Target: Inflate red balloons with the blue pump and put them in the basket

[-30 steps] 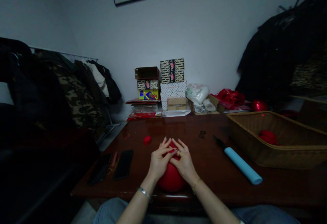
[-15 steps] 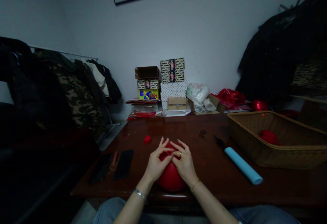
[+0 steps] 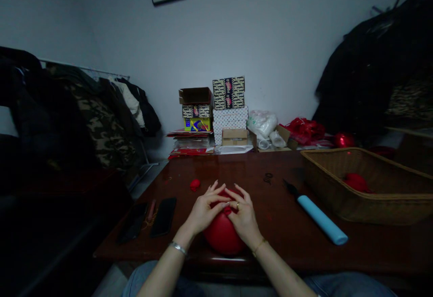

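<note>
A round red balloon (image 3: pixel 223 236) rests at the front edge of the dark wooden table, its neck at the top between my fingers. My left hand (image 3: pixel 207 207) lies over its upper left side, thumb and forefinger closed at the neck. From the right, my right hand (image 3: pixel 244 218) pinches the neck too, with a ring on one finger. The other fingers of both hands curve over the far side of the balloon. Just how the neck is folded is partly hidden by the fingertips.
A light blue hand pump (image 3: pixel 322 219) with a black nozzle lies right of my hands. Beyond it stands a wicker basket (image 3: pixel 365 209) holding a red balloon (image 3: pixel 356 182). Scissors (image 3: pixel 268 178), a small red piece (image 3: pixel 195 184) and a dark phone (image 3: pixel 163 217) lie on the table (image 3: pixel 284 247).
My left hand has shifted slightly, its thumb now higher and flatter across the neck. The balloon has tilted a little, showing more of its front left side. My right hand stays almost in place.
</note>
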A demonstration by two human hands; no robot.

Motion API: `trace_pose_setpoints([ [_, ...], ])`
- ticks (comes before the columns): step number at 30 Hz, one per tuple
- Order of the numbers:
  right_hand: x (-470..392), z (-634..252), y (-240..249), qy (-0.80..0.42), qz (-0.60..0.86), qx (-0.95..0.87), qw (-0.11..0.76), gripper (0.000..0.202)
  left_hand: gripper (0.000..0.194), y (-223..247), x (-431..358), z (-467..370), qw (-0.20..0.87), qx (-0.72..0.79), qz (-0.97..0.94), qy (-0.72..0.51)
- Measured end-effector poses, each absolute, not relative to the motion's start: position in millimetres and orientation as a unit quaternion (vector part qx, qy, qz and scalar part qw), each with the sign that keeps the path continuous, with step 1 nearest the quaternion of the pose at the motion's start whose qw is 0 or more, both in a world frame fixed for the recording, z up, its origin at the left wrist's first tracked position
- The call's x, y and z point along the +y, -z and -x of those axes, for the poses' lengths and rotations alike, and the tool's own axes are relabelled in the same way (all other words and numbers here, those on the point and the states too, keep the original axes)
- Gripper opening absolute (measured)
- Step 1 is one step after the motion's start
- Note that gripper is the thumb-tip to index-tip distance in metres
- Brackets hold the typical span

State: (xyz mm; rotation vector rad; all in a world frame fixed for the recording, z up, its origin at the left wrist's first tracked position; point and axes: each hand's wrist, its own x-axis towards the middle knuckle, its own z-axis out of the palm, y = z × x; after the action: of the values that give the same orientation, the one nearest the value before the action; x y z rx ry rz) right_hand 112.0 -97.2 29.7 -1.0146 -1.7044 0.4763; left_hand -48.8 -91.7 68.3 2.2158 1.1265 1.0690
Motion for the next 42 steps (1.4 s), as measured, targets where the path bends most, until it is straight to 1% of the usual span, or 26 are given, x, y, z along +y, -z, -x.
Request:
trace_pose_setpoints([
  [4,-98.4,-111.3,-30.9,-0.210,0.425,-0.708,0.523,0.021,0.023,-70.9,-92.0,55.5,0.212,0.397,-0.818,-0.358],
  [7,-98.8,-110.6,-32.1,-0.216,0.423,-0.706,0.525,0.019,0.024,-71.6,-90.0,59.7,0.184,0.383,-0.837,-0.344],
  [9,-98.4,-110.4,-31.8,-0.219,0.421,-0.703,0.530,0.018,0.024,-72.1,-88.6,61.6,0.142,0.376,-0.854,-0.330],
  [15,-94.9,-110.9,-27.4,-0.212,0.427,-0.700,0.531,0.015,0.026,-77.7,-87.7,63.8,-0.030,0.322,-0.904,-0.279],
  [18,-93.2,-111.7,-26.7,-0.208,0.423,-0.705,0.530,0.013,0.027,-79.4,-88.2,63.8,-0.088,0.295,-0.915,-0.262],
  [24,-92.5,-113.4,-27.9,-0.205,0.420,-0.722,0.511,0.015,0.029,-78.2,-88.9,63.1,-0.124,0.269,-0.919,-0.261],
  [30,-91.5,-113.8,-27.4,-0.204,0.426,-0.720,0.508,0.016,0.027,-70.2,-92.0,58.5,-0.172,0.248,-0.906,-0.298],
  [33,-92.7,-114.9,-28.9,-0.214,0.422,-0.720,0.508,0.015,0.028,-62.3,-92.8,56.6,-0.172,0.244,-0.898,-0.322],
  [35,-94.1,-115.6,-30.8,-0.220,0.416,-0.721,0.508,0.016,0.028,-57.7,-92.7,56.2,-0.152,0.248,-0.895,-0.339],
  [38,-96.1,-115.9,-34.1,-0.226,0.408,-0.725,0.507,0.014,0.028,-54.9,-93.0,55.8,-0.092,0.266,-0.889,-0.362],
  [42,-97.9,-115.3,-37.8,-0.226,0.401,-0.732,0.502,0.011,0.025,-60.8,-97.2,54.7,0.019,0.318,-0.873,-0.368],
])
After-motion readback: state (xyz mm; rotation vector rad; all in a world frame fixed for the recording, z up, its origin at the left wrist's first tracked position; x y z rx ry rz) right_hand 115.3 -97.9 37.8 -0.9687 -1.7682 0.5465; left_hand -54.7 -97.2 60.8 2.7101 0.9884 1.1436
